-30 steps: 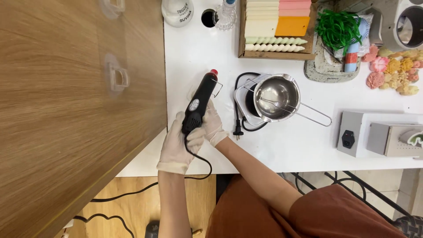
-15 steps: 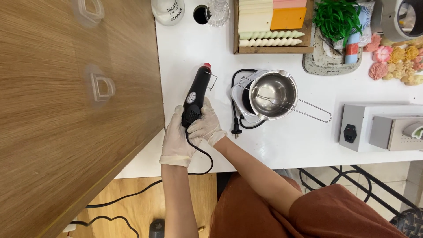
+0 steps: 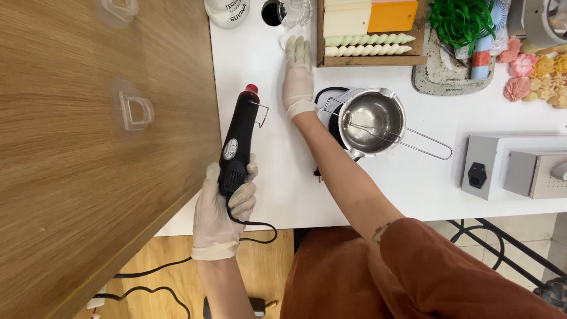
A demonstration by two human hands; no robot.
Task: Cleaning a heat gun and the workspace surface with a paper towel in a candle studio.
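Now left hand (image 3: pixel 221 207) grips one heat gun (image 3: pixel 237 140); right hand (image 3: pixel 297 71) lies open.

A white surface (image 3: pixel 378 177) runs across the middle, evenly lit. To its left lies a broad wooden panel (image 3: pixel 77 177) with clear grain. Near us, light wooden floor (image 3: pixel 159 254) shows, with black metal legs (image 3: pixel 502 242) at right.

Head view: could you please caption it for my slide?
Gloved left hand grips a black heat gun; right hand reaches across the white table.
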